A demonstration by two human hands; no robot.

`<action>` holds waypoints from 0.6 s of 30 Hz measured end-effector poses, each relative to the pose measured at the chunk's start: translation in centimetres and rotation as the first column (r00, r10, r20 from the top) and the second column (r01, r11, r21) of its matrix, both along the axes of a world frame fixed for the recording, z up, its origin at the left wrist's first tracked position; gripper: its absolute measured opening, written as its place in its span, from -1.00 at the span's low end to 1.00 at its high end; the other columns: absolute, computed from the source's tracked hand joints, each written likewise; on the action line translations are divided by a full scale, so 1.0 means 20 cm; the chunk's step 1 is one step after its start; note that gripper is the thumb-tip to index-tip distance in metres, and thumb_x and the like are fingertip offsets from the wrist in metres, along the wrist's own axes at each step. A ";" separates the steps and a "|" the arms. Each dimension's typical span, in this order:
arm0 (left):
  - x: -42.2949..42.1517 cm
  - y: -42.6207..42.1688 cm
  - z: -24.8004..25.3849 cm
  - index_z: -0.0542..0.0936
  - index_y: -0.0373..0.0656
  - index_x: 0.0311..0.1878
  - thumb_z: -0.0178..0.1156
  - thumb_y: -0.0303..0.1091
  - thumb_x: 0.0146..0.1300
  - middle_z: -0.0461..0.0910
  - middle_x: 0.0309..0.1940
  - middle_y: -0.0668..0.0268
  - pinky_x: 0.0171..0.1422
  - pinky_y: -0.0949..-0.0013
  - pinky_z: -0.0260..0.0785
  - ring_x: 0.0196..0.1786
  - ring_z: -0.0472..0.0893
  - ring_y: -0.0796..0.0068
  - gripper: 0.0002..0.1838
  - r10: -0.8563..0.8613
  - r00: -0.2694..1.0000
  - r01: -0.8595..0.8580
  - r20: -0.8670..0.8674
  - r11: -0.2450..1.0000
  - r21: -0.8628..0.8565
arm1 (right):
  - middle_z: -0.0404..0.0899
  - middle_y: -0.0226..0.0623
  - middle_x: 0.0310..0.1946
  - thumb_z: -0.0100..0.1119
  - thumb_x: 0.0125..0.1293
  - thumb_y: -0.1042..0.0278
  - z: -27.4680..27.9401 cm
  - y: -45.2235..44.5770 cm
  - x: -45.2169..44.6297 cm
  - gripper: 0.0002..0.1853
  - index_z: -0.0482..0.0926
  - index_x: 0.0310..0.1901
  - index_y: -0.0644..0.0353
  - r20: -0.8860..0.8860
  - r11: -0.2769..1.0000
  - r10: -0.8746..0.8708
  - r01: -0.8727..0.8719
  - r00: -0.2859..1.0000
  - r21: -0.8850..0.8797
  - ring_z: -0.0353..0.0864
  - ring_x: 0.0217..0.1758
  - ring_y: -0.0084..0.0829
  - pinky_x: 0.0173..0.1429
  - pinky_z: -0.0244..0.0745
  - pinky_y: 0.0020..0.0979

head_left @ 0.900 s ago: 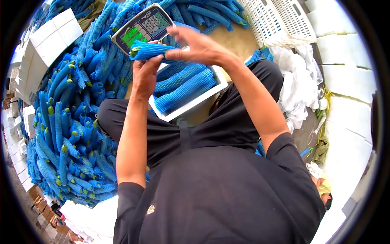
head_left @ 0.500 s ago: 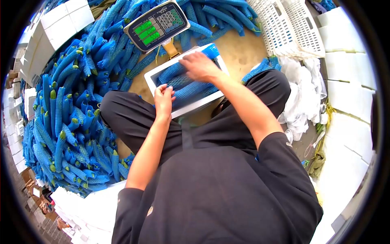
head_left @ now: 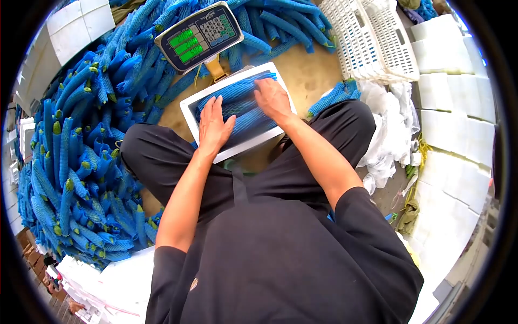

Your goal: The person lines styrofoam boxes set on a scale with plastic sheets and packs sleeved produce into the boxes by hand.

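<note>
A white foam box (head_left: pixel 190 120) sits between my bent legs, in front of the digital scale display (head_left: pixel 199 35). Inside it lie long vegetables in blue foam netting (head_left: pixel 237 89), side by side. My left hand (head_left: pixel 215 128) rests over the box's left part, its fingers stretched out and spread on the netted vegetables. Over the right part, my right hand (head_left: pixel 273 100) touches the netted vegetables with fingers extended and slightly bent. Neither hand is wrapped round anything. Both palms face down and hide part of the contents.
A large heap of blue-netted vegetables (head_left: pixel 86 178) with green tips fills the left and far side. A white plastic crate (head_left: pixel 372 43) stands at far right, near white plastic bags (head_left: pixel 386 135). White foam boxes (head_left: pixel 456 129) are stacked along the right. Another netted bundle (head_left: pixel 335 97) lies beside my right knee.
My left hand has moved from the box's near edge onto the vegetables, its fingers now spread. The right hand has shifted slightly nearer the box's right end. The view has shifted a little.
</note>
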State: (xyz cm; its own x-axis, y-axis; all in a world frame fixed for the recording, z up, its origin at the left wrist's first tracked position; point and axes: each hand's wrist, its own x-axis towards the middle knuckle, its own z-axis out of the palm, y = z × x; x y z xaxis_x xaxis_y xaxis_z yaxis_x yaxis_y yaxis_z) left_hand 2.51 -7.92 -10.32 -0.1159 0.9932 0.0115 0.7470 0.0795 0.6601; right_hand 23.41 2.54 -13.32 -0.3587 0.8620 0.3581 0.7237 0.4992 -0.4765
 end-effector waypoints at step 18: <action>0.16 0.24 -0.10 0.38 -0.24 0.57 0.53 -0.14 0.09 0.46 0.47 0.04 0.64 -0.03 0.21 0.54 0.41 -0.03 -0.03 -0.283 0.948 0.306 -0.149 0.936 0.173 | 0.58 -0.05 0.33 0.35 0.33 0.41 0.11 0.07 -0.01 -0.74 0.72 0.05 0.17 0.058 0.984 0.091 -0.081 0.994 -0.158 0.51 0.40 0.06 0.52 0.37 0.01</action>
